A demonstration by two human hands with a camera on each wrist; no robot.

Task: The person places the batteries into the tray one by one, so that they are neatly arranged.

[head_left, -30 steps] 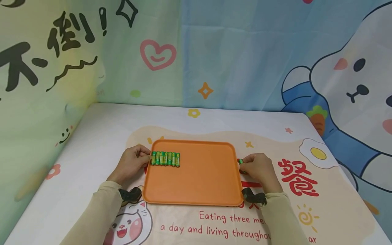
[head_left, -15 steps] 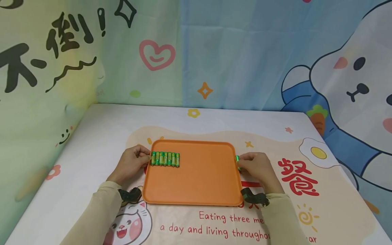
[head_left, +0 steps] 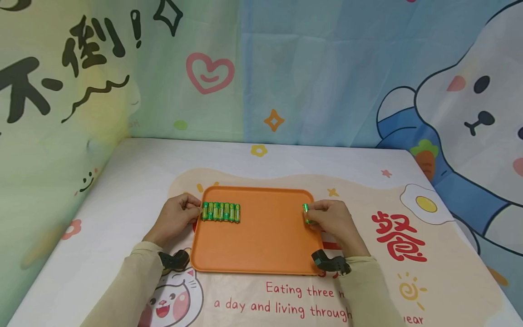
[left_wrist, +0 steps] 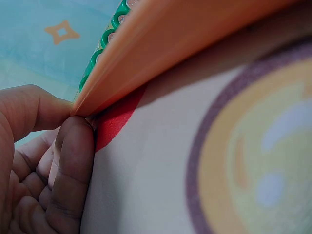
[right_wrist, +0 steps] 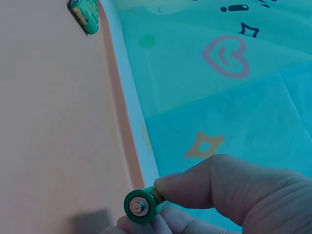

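An orange tray (head_left: 261,240) lies on the printed table cover. Several green batteries (head_left: 221,212) stand side by side in a row at its upper left, against the left rim. My left hand (head_left: 173,218) pinches that left rim, thumb above and finger below, as the left wrist view shows. Over the tray's right edge, my right hand (head_left: 333,222) holds a single battery (head_left: 305,212) between thumb and fingers. In the right wrist view the held battery (right_wrist: 140,205) turns its metal tip to the camera, with the row (right_wrist: 85,15) far off at the top.
A cover with printed drawings and words (head_left: 306,302) spreads under the tray. Behind the table hangs a cartoon backdrop (head_left: 318,81). A dark strapped device sits on the left wrist (head_left: 175,260) and another on the right wrist (head_left: 331,262).
My right hand has moved left with its battery, from outside the tray's right rim to over its inner right edge. The left hand and the battery row stay put.
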